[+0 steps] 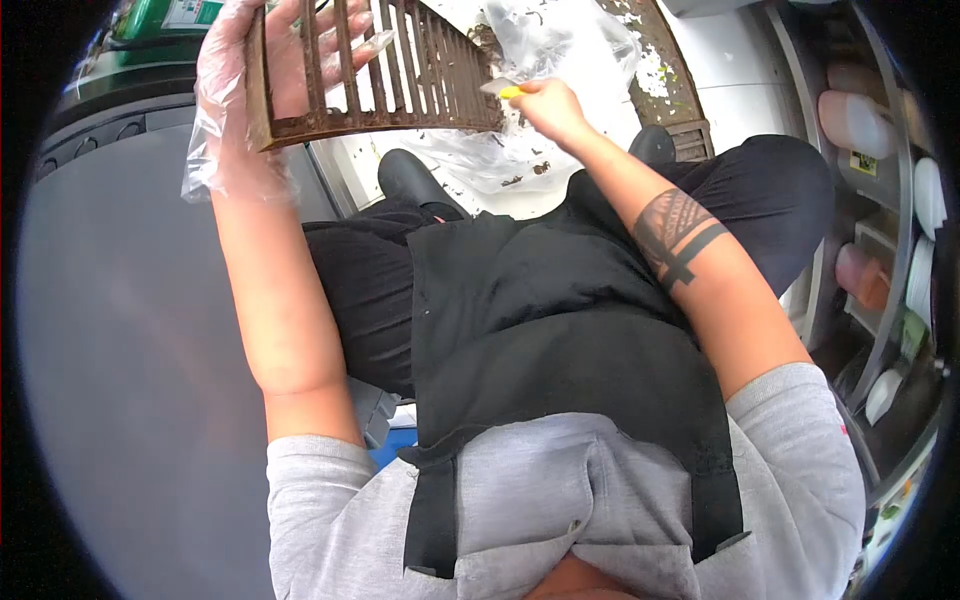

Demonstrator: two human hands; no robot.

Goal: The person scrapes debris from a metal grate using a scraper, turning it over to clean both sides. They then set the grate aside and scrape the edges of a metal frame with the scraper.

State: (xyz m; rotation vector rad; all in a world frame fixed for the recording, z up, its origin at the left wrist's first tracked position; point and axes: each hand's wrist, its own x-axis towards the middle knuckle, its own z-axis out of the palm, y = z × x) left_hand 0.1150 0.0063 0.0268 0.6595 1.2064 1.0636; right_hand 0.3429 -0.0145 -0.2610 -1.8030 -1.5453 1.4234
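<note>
So your left hand (240, 70), in a loose clear plastic glove (205, 150), has its grip clamped on the left end of a rusty brown slatted metal grate (400, 70). The fingers wrap over the frame and poke through between the slats. You're holding the grate up in the air over your knees, with its slats running away from you and its lower edge tipped toward you.

Your bare right hand (552, 108) has its grip pinched shut on a small yellow-handled tool (508, 92). The tip of it sits right at the grate's lower right corner, touching it as far as I can tell. I can't make out what kind of blade it has.

Below both grips there's a crumpled clear plastic sheet (560, 45) spread on the floor, with dark crumbs scattered on it. Your black shoe (412, 180) rests on its near edge. Just right of the right grip and farther down, a second rusty grate (690, 138) lies on the floor. A black apron (540, 330) covers your lap.
</note>
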